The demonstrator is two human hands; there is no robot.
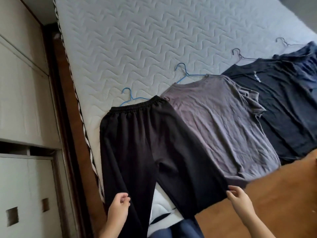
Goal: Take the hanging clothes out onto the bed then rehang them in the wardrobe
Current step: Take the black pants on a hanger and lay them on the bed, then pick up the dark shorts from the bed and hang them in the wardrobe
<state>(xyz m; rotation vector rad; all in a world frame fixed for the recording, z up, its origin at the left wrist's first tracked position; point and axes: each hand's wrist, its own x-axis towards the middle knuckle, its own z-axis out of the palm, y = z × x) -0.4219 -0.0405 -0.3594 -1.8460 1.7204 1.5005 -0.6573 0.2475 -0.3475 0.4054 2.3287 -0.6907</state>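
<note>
Head view: black trousers [154, 143] flat on the bed [137, 40], waistband on a blue hanger [130, 97], legs running toward the person. Left hand [118, 208] over the left leg, fingers [124, 199] curled against the cloth; whether they grasp it cannot be told. Right hand [240, 200] at the right leg's outer edge, fingers [230, 193] pinching the fabric. Grey T-shirt [219, 121] just beside, edges touching. Wardrobe doors [22, 100] at left.

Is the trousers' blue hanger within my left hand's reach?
Probably, with a lean: the blue hanger, hook bare, lies on the mattress, at the trousers' far end from the left hand.
</note>
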